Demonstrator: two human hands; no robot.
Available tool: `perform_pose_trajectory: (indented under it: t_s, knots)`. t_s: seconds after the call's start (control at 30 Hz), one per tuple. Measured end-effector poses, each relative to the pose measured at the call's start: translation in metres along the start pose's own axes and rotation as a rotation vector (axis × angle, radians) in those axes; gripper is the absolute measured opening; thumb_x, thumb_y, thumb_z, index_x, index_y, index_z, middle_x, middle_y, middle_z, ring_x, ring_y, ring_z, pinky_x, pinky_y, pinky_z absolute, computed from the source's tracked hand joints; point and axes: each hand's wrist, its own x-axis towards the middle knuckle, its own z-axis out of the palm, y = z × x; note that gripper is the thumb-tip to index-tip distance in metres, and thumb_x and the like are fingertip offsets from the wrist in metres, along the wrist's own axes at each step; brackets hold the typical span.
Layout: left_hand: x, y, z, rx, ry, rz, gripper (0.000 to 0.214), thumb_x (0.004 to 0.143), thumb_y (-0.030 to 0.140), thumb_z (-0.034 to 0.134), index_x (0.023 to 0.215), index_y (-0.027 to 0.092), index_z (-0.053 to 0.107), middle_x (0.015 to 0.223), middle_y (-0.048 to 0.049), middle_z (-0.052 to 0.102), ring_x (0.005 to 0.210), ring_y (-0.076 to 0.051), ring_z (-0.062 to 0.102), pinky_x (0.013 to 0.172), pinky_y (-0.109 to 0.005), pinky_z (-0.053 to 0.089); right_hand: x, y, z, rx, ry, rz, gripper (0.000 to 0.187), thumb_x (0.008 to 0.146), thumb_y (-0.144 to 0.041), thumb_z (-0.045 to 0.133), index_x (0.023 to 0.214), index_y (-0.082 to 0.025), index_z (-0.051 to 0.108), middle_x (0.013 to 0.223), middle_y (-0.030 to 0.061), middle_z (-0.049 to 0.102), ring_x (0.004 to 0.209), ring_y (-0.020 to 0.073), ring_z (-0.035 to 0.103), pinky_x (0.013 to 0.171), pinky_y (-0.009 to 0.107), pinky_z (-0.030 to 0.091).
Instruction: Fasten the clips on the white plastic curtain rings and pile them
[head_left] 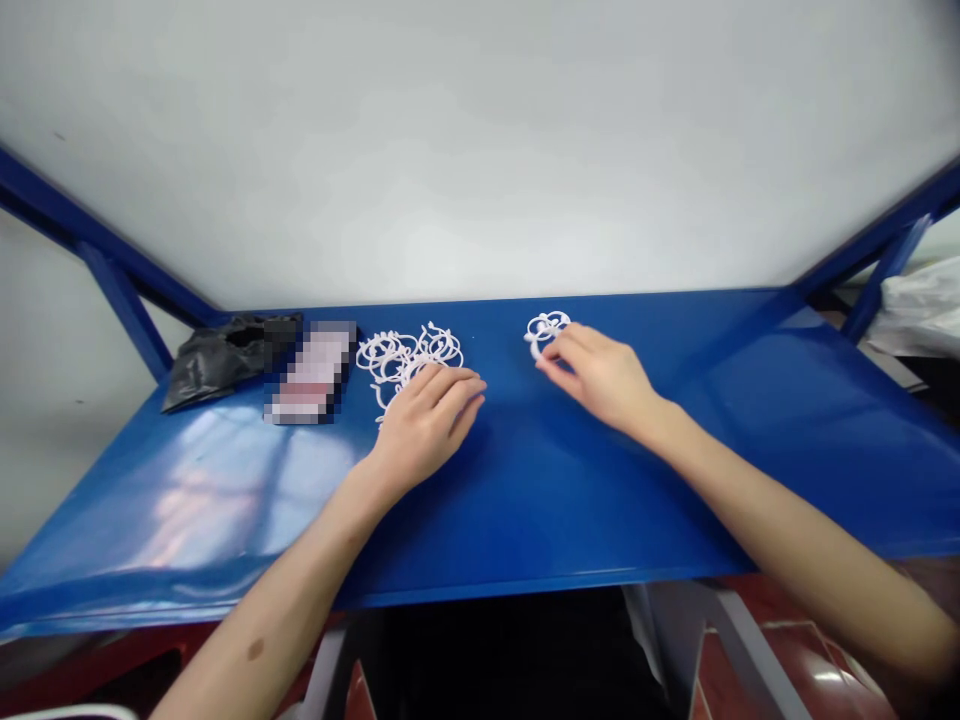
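Observation:
A tangled pile of thin white rings with small knobs [390, 350] lies on the blue table left of centre. My left hand [431, 415] rests over the near right side of this pile, palm down with its fingers stretched out; what lies under the palm is hidden. Farther right is a smaller group of white rings [546, 322]. My right hand [600, 370] is beside it, thumb and fingertips pinched on a white ring [535, 350] at its near edge.
On the left of the blue table [510, 500] lie a black plastic bag [217, 365] and a blurred-out flat object [311, 375]. A pale wall panel [480, 150] rises behind, between blue frame bars [124, 300]. White plastic sheeting [922, 305] is at the far right.

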Motion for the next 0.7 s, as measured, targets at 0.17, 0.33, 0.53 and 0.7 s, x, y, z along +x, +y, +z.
perform_pose_trajectory:
  t_s: [0.17, 0.33, 0.53, 0.7]
  knots:
    - [-0.002, 0.024, 0.001, -0.147, -0.095, 0.016, 0.026, 0.097, 0.008, 0.050, 0.118, 0.022, 0.055, 0.124, -0.0073, 0.067, 0.108, -0.016, 0.068, 0.090, -0.029, 0.058, -0.017, -0.052, 0.008, 0.004, 0.082, -0.139, 0.029, 0.105, -0.030, 0.045, 0.089, -0.017, 0.066, 0.086, 0.0065, 0.068, 0.078, 0.0182, 0.060, 0.067, 0.030, 0.047]
    - [-0.004, 0.026, 0.006, -0.198, -0.165, -0.023, 0.028, 0.096, 0.003, 0.042, 0.116, 0.022, 0.050, 0.119, -0.0075, 0.067, 0.105, -0.016, 0.069, 0.087, -0.029, 0.059, -0.029, -0.067, 0.018, 0.075, 0.136, -0.124, 0.028, 0.105, -0.028, 0.047, 0.089, -0.018, 0.067, 0.086, 0.0058, 0.069, 0.076, 0.0175, 0.060, 0.068, 0.031, 0.049]
    - [-0.006, 0.022, 0.007, -0.265, -0.301, -0.048, 0.023, 0.098, 0.005, 0.036, 0.097, 0.020, 0.053, 0.105, -0.0043, 0.069, 0.091, -0.014, 0.068, 0.076, -0.024, 0.056, -0.032, -0.068, 0.015, 0.053, 0.143, -0.158, 0.028, 0.104, -0.031, 0.050, 0.086, -0.018, 0.067, 0.083, 0.0042, 0.069, 0.074, 0.0165, 0.060, 0.067, 0.030, 0.048]
    - [-0.010, 0.014, 0.007, -0.223, -0.337, 0.025, 0.028, 0.096, 0.003, 0.033, 0.100, 0.019, 0.055, 0.104, -0.0055, 0.069, 0.089, -0.014, 0.068, 0.075, -0.025, 0.055, -0.027, -0.050, 0.003, 0.081, -0.030, -0.370, 0.028, 0.103, -0.039, 0.053, 0.098, -0.017, 0.068, 0.104, 0.0056, 0.073, 0.082, 0.0172, 0.062, 0.071, 0.032, 0.048]
